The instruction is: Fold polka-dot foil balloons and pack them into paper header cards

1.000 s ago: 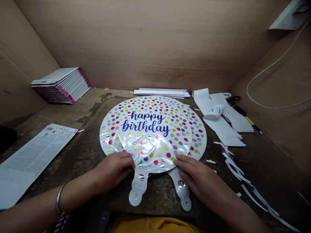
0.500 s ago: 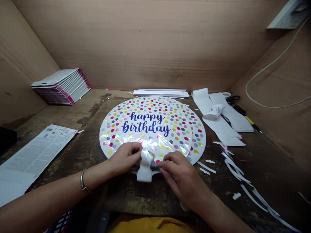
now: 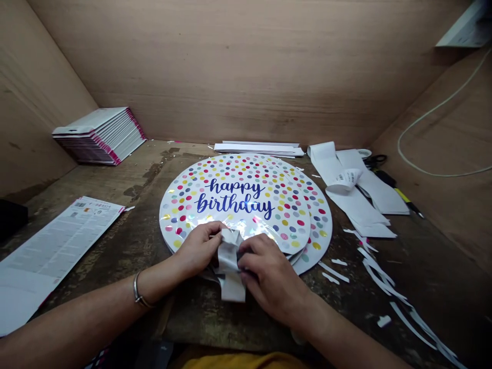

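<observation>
Round white sheets with coloured dots and "happy birthday" lettering (image 3: 234,197) lie stacked on the worktable. At their near edge a folded silvery-white strip (image 3: 229,253) hangs down toward me. My left hand (image 3: 200,248) pinches the strip's upper left side between thumb and fingers. On the strip's right side, my right hand (image 3: 267,277) has its fingers curled against the edge, with the fingertips partly hidden.
Pink-edged packs (image 3: 100,134) are stacked at the back left. A printed card (image 3: 61,251) lies at the left. White strips (image 3: 353,200), scissors (image 3: 375,161), a yellow-black tool (image 3: 402,196) and paper offcuts (image 3: 380,271) are at the right.
My right hand has moved left and closed in on the strip. The strip's lower end sits a little lower, and the near edge of the top sheet looks raised. The view has shifted slightly.
</observation>
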### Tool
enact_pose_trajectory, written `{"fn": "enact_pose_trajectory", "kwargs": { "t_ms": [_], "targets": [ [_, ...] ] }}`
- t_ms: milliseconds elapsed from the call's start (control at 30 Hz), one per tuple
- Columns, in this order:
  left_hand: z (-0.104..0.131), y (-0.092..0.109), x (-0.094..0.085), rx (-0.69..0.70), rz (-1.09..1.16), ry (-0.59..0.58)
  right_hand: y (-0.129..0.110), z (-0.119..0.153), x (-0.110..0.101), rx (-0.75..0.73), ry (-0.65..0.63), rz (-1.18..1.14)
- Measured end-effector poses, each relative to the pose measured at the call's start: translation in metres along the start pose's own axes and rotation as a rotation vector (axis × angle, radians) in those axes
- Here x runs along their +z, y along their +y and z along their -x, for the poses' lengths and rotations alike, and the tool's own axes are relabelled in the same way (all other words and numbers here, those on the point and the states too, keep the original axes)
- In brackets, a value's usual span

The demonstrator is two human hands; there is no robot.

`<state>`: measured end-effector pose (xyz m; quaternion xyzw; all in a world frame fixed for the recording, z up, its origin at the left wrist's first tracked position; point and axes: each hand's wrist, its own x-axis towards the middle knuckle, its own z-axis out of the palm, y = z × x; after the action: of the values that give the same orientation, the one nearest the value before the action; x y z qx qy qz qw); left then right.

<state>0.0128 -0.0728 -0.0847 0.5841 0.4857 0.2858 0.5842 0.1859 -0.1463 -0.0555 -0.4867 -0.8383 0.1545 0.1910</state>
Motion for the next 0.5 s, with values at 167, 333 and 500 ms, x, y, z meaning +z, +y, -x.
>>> {"fn": "enact_pose_trajectory", "kwargs": {
  "t_ms": [167,333,500],
  "targets": [
    [-0.01,-0.009,-0.004,-0.058,0.097,0.089,-0.002,0.023,-0.02,-0.172,-0.25,-0.073],
    [-0.008,-0.002,-0.002,-0.006,-0.037,0.054,0.033,-0.008,-0.044,0.047,0.082,0.035],
    [0.018,0.008,-0.001,0.536,-0.534,0.177,0.042,-0.056,-0.019,-0.123,-0.273,0.039]
  ]
}}
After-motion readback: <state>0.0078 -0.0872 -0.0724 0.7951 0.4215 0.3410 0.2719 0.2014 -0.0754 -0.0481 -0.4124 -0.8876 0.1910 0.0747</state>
